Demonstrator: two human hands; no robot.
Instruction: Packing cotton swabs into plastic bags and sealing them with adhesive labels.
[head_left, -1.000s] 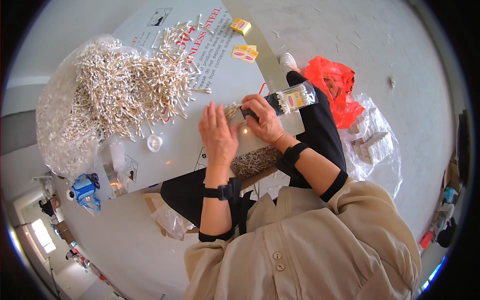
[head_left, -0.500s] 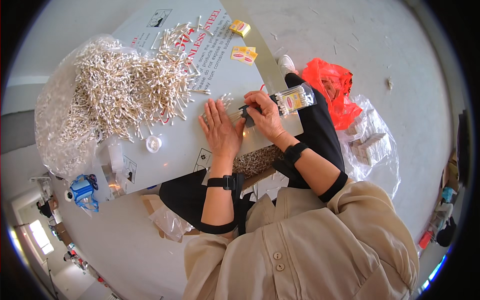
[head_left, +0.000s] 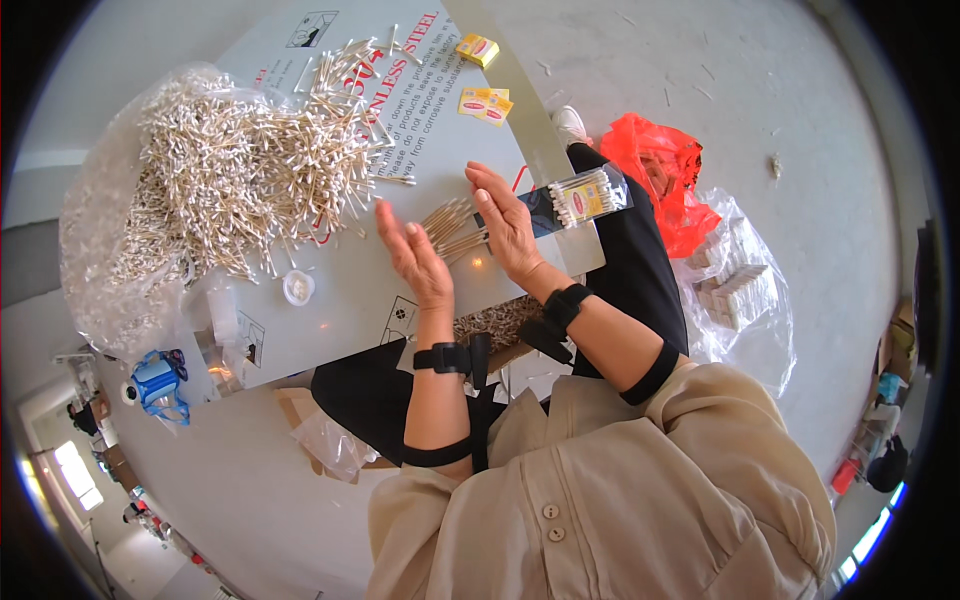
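A small bunch of cotton swabs (head_left: 448, 222) lies on the table between my hands, sticks roughly side by side. To its left, my left hand (head_left: 420, 265) stands on edge, fingers stretched, palm facing the swabs. My right hand (head_left: 508, 232) is on the other side, fingers extended and slightly apart, beside the swab ends. Neither hand grips anything. Just right of my right hand lies a dark flat strip (head_left: 542, 208), partly covered by it. Touching that strip at the table's edge is a clear packet of cotton swabs (head_left: 588, 197) with a yellow card inside.
A big heap of loose swabs (head_left: 230, 170) spills from a clear bag at the left. Yellow cards (head_left: 485, 104) and a yellow stack (head_left: 478, 50) lie farther back. A small round tub (head_left: 298, 288) stands near the heap. Red (head_left: 655, 170) and clear bags (head_left: 735, 285) sit right.
My left hand has lifted off the swabs and turned on edge to their left. My right hand has let go of the dark strip and straightened its fingers, exposing the bunch.
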